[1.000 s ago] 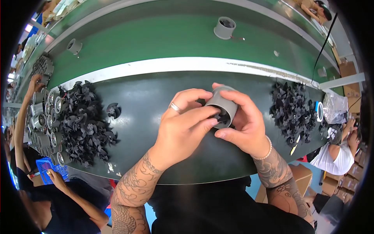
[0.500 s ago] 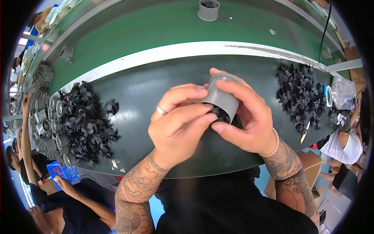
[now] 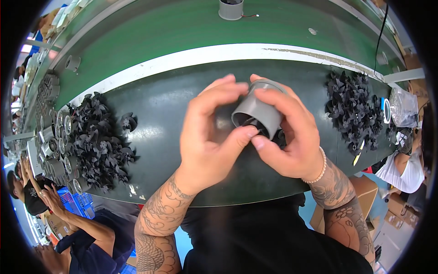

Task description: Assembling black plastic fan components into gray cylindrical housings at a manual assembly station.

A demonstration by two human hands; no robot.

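A grey cylindrical plastic housing [image 3: 259, 109] is held between both hands above the dark table [image 3: 169, 114]. My left hand [image 3: 212, 137] wraps its left side, with the thumb pressing at its open lower end, where a black part shows inside. My right hand [image 3: 292, 137] cups the housing from the right, fingers over its top rim. A bead bracelet sits on my right wrist.
A heap of black fan impellers [image 3: 102, 141] lies at the left beside several grey housings [image 3: 52, 150]. Another black heap [image 3: 353, 109] lies at the right. A green conveyor belt [image 3: 173, 32] behind carries a grey housing [image 3: 231, 9]. Other people sit at the lower left and right.
Both hands and the housing have come closer to the camera and a little higher in view. The housing on the belt has drifted toward the top edge.
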